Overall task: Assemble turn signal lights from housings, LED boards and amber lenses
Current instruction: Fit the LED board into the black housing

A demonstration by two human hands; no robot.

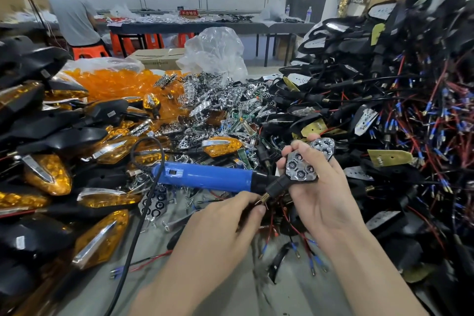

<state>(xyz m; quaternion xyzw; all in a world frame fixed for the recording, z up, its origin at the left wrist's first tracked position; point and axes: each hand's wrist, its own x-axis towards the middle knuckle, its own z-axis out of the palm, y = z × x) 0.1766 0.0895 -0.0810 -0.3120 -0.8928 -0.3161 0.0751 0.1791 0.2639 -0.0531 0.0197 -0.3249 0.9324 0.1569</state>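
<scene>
My right hand [316, 195] grips a black housing [278, 183] with a chrome reflector piece [300, 168] seated in its face. A second chrome reflector [324, 146] is held behind it by the same hand's fingers. My left hand [218, 228] pinches the brass threaded stem [263, 199] and red wires at the housing's lower end. A blue electric screwdriver [207, 174] lies on the table just behind my left hand, its black cable [143, 210] looping toward me.
Finished amber-lens lights [48, 174] are stacked at the left. Loose amber lenses [120, 82] in a bag lie behind. Chrome reflectors and LED boards [218, 105] heap in the middle. Wired black housings [384, 100] pile high at the right. A person [71, 15] works at a far table.
</scene>
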